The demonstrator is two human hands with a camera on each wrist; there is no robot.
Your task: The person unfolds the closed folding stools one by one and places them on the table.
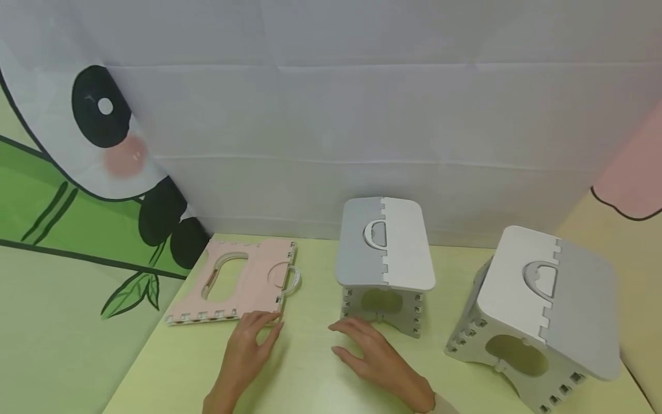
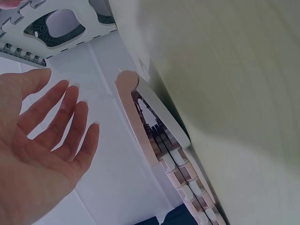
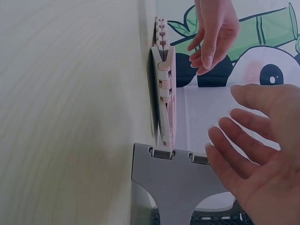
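Note:
A pink folding stool lies folded flat at the left of the table, its pale handle sticking out to the right. My left hand hovers by its near edge, fingers loosely bent and holding nothing. To the right, my right hand is over the table with relaxed fingers and nothing in them. Just beyond it a grey and white folding stool stands unfolded. In the left wrist view, the left palm faces the folded stool's hinged edge. The right wrist view has the right fingers spread apart, touching nothing.
A second unfolded white and grey stool stands at the table's right. Behind the pale yellow-green table hangs a creased white cloth. A wall with a cartoon panda and bamboo borders the left side.

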